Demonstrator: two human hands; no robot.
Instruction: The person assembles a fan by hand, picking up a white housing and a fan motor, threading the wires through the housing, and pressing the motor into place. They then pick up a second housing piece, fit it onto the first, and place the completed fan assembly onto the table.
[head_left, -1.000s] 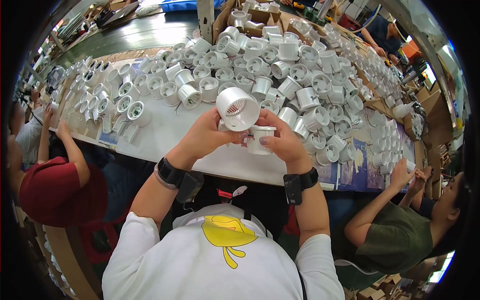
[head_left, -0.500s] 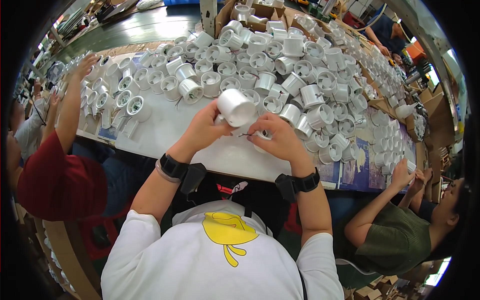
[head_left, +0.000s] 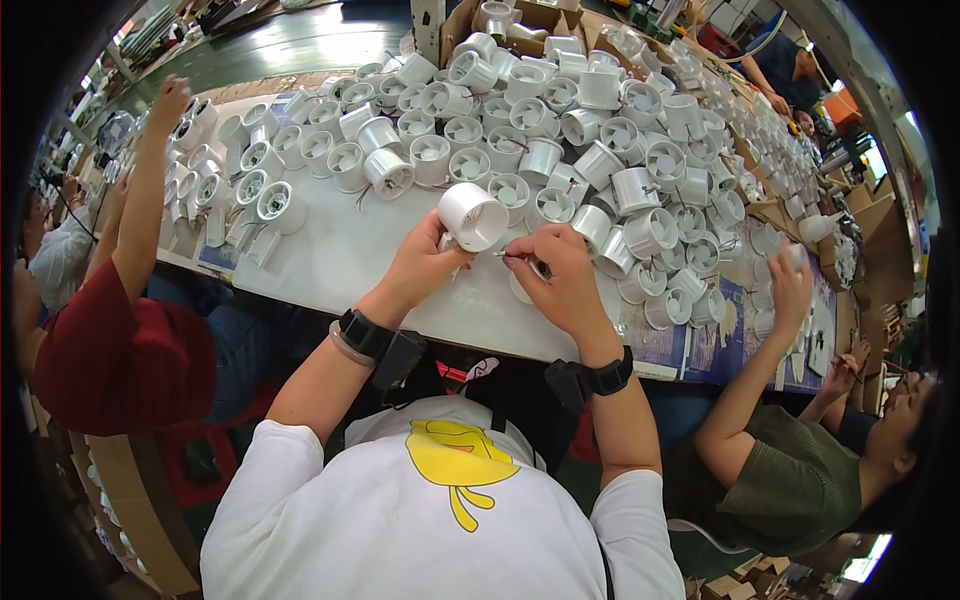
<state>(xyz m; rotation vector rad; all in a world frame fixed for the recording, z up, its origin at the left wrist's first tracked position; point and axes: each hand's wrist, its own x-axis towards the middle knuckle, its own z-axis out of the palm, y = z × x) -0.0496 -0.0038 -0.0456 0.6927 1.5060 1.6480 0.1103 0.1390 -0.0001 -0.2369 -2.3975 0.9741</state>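
At far left, a co-worker in a dark red shirt (head_left: 130, 370) with one arm raised, then white round plastic housings with green circuit boards (head_left: 280, 205) on the white worktop (head_left: 340, 255). With the left hand (head_left: 428, 262), holds a glossy white plastic cup (head_left: 470, 217) above the worktop, with fingers clamped on its lower left side. Just right, with the right hand (head_left: 556, 275), pinches between closed fingertips an apparent thin wire end (head_left: 502, 254), too small to tell clearly. Under that palm, a partly hidden white round plastic part (head_left: 519, 288). Beyond, heaped white cylindrical plastic fan housings (head_left: 598, 160). At far right, a co-worker in a dark green shirt (head_left: 795, 480).
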